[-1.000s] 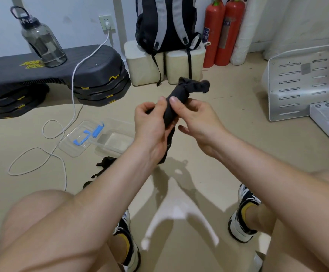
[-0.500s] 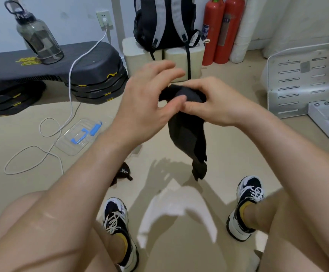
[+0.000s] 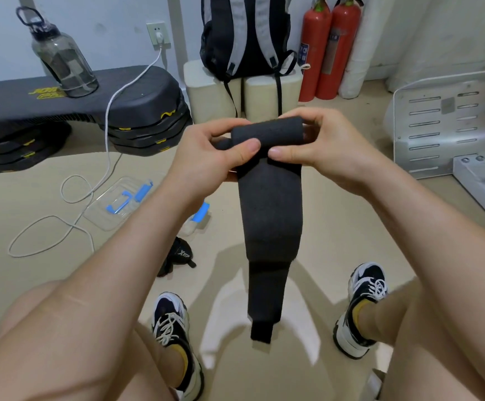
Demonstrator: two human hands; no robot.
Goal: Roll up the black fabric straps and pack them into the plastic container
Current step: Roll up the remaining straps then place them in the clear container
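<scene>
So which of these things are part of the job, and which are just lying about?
Part of the job:
black strap, held by left hand and right hand
second strap on the floor
clear lid
plastic container, mostly hidden behind the left arm

Just lying about:
water bottle
backpack
fire extinguishers
white cable
step platform

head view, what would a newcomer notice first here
The long black strap hangs down the middle, its top end rolled between the left hand and the right hand, both pinching it. Behind, two red fire extinguishers stand by the wall beside a backpack.
</scene>
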